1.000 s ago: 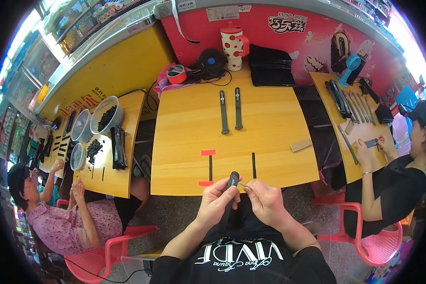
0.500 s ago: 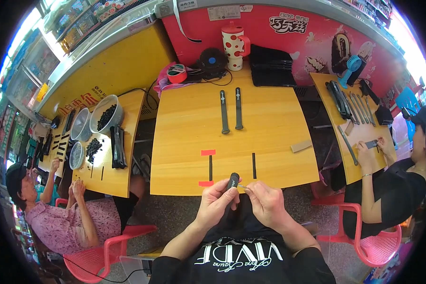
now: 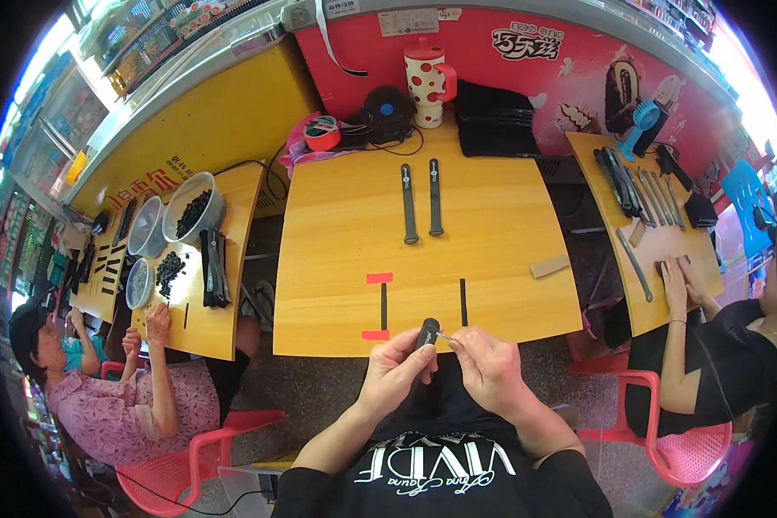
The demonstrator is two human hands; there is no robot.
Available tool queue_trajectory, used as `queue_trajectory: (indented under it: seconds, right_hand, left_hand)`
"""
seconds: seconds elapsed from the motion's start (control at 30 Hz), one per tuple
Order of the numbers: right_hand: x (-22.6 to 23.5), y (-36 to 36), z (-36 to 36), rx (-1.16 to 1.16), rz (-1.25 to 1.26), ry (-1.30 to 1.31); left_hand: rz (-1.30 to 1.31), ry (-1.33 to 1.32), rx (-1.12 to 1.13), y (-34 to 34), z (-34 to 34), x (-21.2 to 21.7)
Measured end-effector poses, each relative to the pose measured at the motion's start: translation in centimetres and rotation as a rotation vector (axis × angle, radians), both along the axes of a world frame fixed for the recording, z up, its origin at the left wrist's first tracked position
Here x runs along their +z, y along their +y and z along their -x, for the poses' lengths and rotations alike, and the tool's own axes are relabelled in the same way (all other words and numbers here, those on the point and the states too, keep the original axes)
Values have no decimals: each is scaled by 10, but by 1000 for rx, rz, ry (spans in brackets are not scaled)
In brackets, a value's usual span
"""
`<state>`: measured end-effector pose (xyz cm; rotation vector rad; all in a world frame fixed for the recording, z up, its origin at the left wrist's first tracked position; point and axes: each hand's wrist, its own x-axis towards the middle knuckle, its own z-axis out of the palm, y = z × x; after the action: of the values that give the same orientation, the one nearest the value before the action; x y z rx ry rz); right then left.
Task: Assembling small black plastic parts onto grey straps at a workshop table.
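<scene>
My left hand (image 3: 392, 369) is closed round a dark grey strap-like piece (image 3: 428, 332) with a rounded end, held just off the table's near edge. Between the fingertips of my right hand (image 3: 490, 363) is a thin metal rod (image 3: 443, 336), its tip against the side of that piece; whether it enters cannot be seen. Farther up the table lie two similar dark straps, a left one (image 3: 408, 203) and a right one (image 3: 435, 198), side by side. Closer to me are two narrow black strips, one (image 3: 383, 306) between red tape pieces (image 3: 380, 278), the other (image 3: 464, 302) to its right.
On my wooden table (image 3: 337, 233) are a brown flat piece (image 3: 550, 267), a spotted tumbler (image 3: 426, 86), a round black fan (image 3: 388, 112) and stacked black pouches (image 3: 496, 121). Co-workers sit at side tables, the left one holding tubs (image 3: 194, 211) of small black parts.
The strap in my left hand has shifted slightly right; my right hand stays close. The right co-worker's hands have come together on the table. The left co-worker's hands have moved apart.
</scene>
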<state>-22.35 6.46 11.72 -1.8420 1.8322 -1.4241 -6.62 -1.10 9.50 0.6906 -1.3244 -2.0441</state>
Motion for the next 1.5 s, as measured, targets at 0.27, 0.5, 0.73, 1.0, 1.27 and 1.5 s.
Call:
queue_trajectory:
  seconds: [0.27,0.5,0.73,1.0,1.27,1.5]
  right_hand:
    - [1,-2,2,-27,18,4]
    - [-2,1,-2,9,-68,49]
    - [-3,0,-1,0,-63,60]
    - [-1,2,0,20,-76,64]
    - [-11,1,4,118,-51,-78]
    - [-9,0,8,185,-373,-649]
  left_hand:
    - [3,-32,-8,-1,0,2]
    - [-101,26,-1,-3,1,0]
    - [-90,29,1,-3,3,-2]
    - [-18,-28,23,-2,2,-3]
    - [108,-212,-53,-5,-4,-4]
    - [366,-330,-163,-5,-1,4]
